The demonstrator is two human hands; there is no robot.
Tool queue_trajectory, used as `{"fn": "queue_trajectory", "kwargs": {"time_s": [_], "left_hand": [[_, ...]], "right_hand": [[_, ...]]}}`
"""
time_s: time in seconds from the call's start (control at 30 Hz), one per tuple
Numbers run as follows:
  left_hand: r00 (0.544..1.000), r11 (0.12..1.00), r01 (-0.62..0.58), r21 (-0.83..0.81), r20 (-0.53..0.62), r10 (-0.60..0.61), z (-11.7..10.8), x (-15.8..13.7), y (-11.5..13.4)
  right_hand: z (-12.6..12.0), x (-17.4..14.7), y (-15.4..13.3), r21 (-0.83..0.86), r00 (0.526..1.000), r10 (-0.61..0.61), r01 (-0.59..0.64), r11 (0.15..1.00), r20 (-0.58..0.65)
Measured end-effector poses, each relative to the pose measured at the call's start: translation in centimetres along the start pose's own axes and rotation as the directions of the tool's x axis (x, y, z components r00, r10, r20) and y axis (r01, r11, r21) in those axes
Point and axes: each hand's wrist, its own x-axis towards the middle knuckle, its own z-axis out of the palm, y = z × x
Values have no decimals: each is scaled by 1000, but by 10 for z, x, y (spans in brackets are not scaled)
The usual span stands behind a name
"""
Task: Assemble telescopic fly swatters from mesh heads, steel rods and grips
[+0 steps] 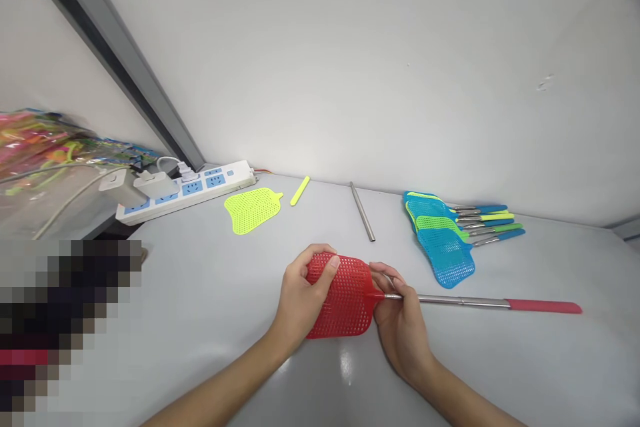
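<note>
A red fly swatter point(350, 300) with a perforated head is held above the grey table. My left hand point(305, 293) grips the head by its left side, thumb on top and fingers curled behind. My right hand point(403, 320) closes round the metal rod just beside the head's neck. From there the extended telescopic rod point(463, 301) runs right to its red handle point(545, 307). Beyond my hands lie a loose yellow swatter head point(253, 210), a yellow handle sleeve point(300, 191) and a bare metal rod point(363, 212), all apart from each other.
A pile of blue, green and yellow fly swatters point(445, 253) lies at right, handles pointing right. A white power strip point(187, 192) with plugs stands at back left. Colourful plastic-wrapped items point(40, 147) are at far left. The wall point(370, 67) rises behind the table point(200, 280).
</note>
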Motion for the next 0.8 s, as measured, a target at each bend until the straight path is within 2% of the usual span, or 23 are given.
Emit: {"fn": "queue_trajectory", "kwargs": {"time_s": [0.2,0.3,0.37,0.43,0.6,0.8], "left_hand": [[1000,1000,6,-21,12,-5,-6,7,4],[1000,999,21,-42,4,-21,-9,10,5],[1000,998,31,-61,0,-31,-11,12,5],[999,997,35,-75,-2,-35,-12,13,5],[999,998,36,-43,-6,-36,-5,7,1],[1000,1000,16,17,-1,-16,5,-8,-3]], "right_hand": [[-3,5,-9,-37,1000,24,-24,999,16],[-12,15,-20,0,998,-35,35,999,-61],[-19,22,-28,5,994,-28,29,1000,-105],[-24,27,-34,-24,995,-3,1,1000,-99],[-29,28,-36,-44,998,-2,-1,999,-65],[-32,23,-29,-56,994,-47,42,998,-98]]}}
